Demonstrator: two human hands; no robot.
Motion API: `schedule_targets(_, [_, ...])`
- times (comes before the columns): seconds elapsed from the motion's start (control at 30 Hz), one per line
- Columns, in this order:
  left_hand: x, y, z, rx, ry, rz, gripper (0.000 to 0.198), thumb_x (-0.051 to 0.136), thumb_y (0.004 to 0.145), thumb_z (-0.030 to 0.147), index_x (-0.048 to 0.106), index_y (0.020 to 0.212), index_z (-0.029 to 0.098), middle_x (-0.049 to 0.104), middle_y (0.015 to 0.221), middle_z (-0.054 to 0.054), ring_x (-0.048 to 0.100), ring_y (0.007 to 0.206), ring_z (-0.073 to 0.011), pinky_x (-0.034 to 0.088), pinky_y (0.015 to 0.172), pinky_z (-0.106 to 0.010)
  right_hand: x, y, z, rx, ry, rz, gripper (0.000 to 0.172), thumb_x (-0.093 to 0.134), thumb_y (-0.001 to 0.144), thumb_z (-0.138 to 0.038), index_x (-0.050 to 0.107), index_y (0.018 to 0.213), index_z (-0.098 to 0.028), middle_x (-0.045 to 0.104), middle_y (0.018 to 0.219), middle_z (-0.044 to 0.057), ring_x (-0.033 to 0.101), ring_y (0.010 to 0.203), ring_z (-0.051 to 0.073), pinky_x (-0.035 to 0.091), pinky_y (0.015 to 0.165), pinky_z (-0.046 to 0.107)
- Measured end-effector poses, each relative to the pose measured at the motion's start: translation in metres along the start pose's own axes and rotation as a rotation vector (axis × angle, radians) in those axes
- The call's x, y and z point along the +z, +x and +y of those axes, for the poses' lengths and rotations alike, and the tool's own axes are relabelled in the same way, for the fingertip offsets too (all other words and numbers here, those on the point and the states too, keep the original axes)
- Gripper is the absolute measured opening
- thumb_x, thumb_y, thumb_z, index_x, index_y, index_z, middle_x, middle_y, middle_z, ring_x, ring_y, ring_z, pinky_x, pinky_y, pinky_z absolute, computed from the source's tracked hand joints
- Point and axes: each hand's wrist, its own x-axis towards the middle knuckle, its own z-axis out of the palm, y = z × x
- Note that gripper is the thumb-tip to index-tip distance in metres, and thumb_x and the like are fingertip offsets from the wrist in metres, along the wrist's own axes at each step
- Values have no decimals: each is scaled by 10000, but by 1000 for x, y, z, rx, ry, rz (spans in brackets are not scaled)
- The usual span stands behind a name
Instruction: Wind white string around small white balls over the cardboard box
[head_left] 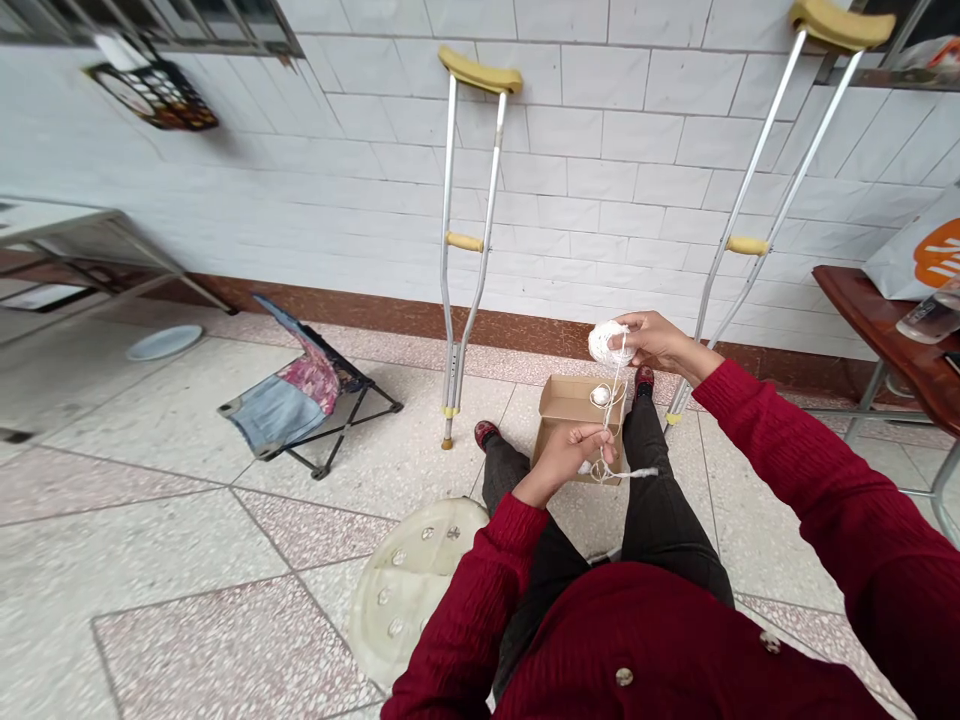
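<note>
A ball of white yarn (609, 343) is gripped in my right hand (651, 338), raised beyond the cardboard box. Lower and to the left, my left hand (571, 455) pinches white strands that run down from the ball. A loose strand end (641, 473) sticks out to the right of my left fingers, near a small tangle of loops. Between my feet the open cardboard box (566, 397) stands on the floor, partly hidden by my left hand. A smaller white ball (601, 395) shows inside it.
Two crutches (448, 300) (720, 250) lean on the tiled wall. A folding chair (289, 405) stands at left, a round pale stool (405, 570) beside my left leg. At right, a brown table (862, 320) holds a bag and a clear container.
</note>
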Motion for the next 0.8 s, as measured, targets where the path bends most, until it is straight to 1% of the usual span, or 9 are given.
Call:
schedule_targets(0.07, [-12,5,-16,-12,103,70,387,578,833,470,674,630,154,694,673,-42,635,709,-185,472,787,-315,0,-11,0,69,145,-137,482,795,616,-255,673,1070,-148,699,864,66,600,580,126,487,418,202])
schedule_targets(0.13, [-23,9,-27,-17,179,121,408,584,817,481,661,580,159,683,642,-36,622,697,-183,464,786,-309,0,-22,0,114,184,-239,485,815,577,-199,676,1040,-159,695,879,60,620,624,137,526,434,203])
schedule_targets(0.23, [-26,9,-28,-31,195,38,411,578,825,481,664,586,157,680,635,-36,617,675,-175,460,759,-296,-3,-31,1,152,261,-319,470,806,587,-179,667,1036,-172,690,935,61,652,734,169,593,530,253])
schedule_targets(0.3, [-22,2,-22,-33,157,-57,405,565,845,467,671,610,154,686,652,-44,626,680,-175,462,745,-292,-9,-29,5,154,316,-315,481,799,593,-167,653,1051,-176,685,967,64,657,774,179,609,574,281])
schedule_targets(0.37, [-17,-10,-15,-33,110,-107,402,551,863,454,674,626,153,690,665,-53,639,703,-183,466,756,-300,-16,-23,12,141,278,-236,510,805,563,-129,646,1045,-174,682,973,60,653,766,177,602,559,274])
schedule_targets(0.43, [-16,-25,-11,-41,78,-97,407,545,871,453,673,625,155,689,670,-59,651,738,-197,468,779,-313,-23,-19,20,134,168,-139,552,816,508,-81,646,1027,-164,685,955,55,643,730,170,578,507,244])
schedule_targets(0.5, [-17,-38,-11,-62,59,-64,405,547,870,464,675,634,160,683,657,-55,657,766,-211,469,800,-325,-25,-18,28,155,113,-122,564,820,488,-73,650,1020,-154,689,935,56,643,711,170,558,478,224])
schedule_targets(0.63, [-18,-50,-22,-107,25,-23,391,554,861,490,692,678,173,673,638,-42,653,771,-217,468,815,-334,-18,-25,31,201,314,-259,511,810,565,-164,642,1047,-154,691,965,78,666,763,179,584,549,239])
schedule_targets(0.8, [-13,-28,-49,-70,108,28,430,531,866,486,698,643,158,709,750,-64,645,793,-209,455,817,-315,2,-34,21,193,519,-434,506,810,583,-204,628,1050,-134,691,896,68,650,651,133,566,513,212])
